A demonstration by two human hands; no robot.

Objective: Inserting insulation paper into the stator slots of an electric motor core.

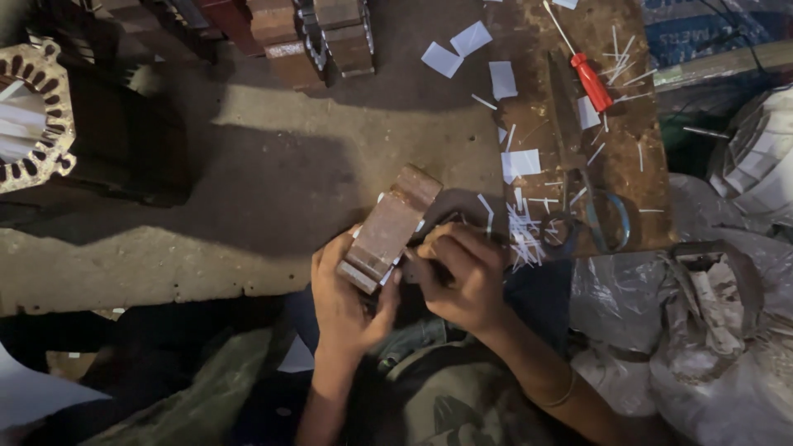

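Down at six o'clock in the head view, the left hand (343, 301) is wrapped closed around the lower end of a rusty brown slotted metal block (388, 229), which tilts up toward one o'clock. Just beside it, at its three o'clock, the right hand (464, 277) is curled shut against the block's lower edge; whether it pinches anything I cannot tell. White paper strips (520, 235) lie scattered right of the fingers. Further toward two o'clock a wooden board (615, 177) carries scissors (591, 216), cut white paper pieces (522, 162) and a red-handled screwdriver (591, 81). At ten o'clock stands a slotted stator core (37, 116). Crumpled plastic sheeting (710, 330) fills four o'clock.
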